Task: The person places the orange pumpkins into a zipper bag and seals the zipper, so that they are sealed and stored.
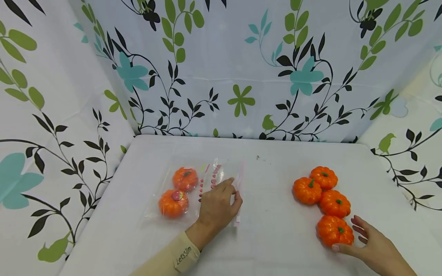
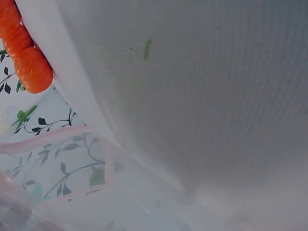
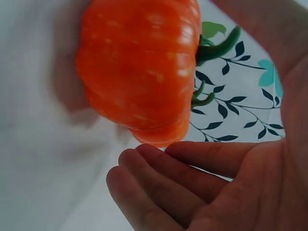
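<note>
My left hand (image 1: 221,203) is over the mouth side of a clear zip bag (image 1: 195,220), its bent fingers gripping the plastic near the pink zip strip. Inside the bag lie two small orange toy pumpkins, one upper (image 1: 185,178) and one lower (image 1: 172,204). In the left wrist view the bag's pink-edged mouth (image 2: 107,166) stands raised. At the right, my right hand (image 1: 371,245) spreads around the nearest pumpkin (image 1: 335,231), thumb at its front side and fingers along its right. The right wrist view shows this pumpkin (image 3: 139,62) between thumb and fingers, with its green stem.
Three more pumpkins run behind the nearest one: one close behind (image 1: 335,204), one at the left (image 1: 306,190) and one farthest back (image 1: 324,177). All rest on a white table (image 1: 272,237). A leaf-patterned curtain (image 1: 221,76) hangs behind and at both sides.
</note>
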A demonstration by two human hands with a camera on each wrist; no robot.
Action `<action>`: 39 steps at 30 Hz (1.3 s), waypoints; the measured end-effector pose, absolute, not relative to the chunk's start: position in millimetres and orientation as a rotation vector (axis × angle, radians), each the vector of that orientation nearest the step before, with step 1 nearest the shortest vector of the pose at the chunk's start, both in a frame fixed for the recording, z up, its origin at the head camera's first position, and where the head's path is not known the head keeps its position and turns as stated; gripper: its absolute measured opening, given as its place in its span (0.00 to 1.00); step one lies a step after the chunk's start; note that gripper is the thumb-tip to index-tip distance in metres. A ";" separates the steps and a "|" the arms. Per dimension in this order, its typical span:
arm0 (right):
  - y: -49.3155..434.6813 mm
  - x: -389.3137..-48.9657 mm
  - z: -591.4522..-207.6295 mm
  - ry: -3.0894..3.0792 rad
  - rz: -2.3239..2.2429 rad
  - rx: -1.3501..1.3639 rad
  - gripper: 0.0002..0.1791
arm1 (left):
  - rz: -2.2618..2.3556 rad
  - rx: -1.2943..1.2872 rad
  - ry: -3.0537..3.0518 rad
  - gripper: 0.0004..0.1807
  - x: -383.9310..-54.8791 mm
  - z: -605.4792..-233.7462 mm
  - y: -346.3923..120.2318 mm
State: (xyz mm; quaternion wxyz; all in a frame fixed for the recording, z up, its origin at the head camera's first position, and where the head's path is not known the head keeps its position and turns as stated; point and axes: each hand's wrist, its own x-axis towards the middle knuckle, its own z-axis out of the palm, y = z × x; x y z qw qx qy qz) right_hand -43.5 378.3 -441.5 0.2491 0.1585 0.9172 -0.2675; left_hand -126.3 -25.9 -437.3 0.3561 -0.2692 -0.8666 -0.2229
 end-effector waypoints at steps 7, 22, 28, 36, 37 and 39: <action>374.1 -41.8 -450.3 2.511 -0.734 0.513 0.75 | -0.583 -0.687 -2.266 0.08 -125.7 -438.3 -26.3; 312.6 -53.2 -417.4 2.541 -1.148 0.113 0.51 | -0.589 -0.689 -2.286 0.08 -122.1 -440.2 -27.6; 266.3 -79.7 -408.7 2.582 -1.302 -0.116 0.46 | -0.552 -0.702 -2.285 0.08 -118.1 -440.2 -28.0; 211.5 -121.7 -418.5 2.557 -1.333 -0.176 0.45 | -0.547 -0.709 -2.296 0.09 -115.4 -438.0 -29.4; 205.4 -126.2 -420.9 2.545 -1.343 -0.186 0.45 | -0.547 -0.714 -2.298 0.08 -115.3 -437.6 -29.8; 192.9 -134.1 -425.2 2.523 -1.362 -0.210 0.44 | -0.553 -0.723 -2.294 0.08 -115.0 -437.2 -30.4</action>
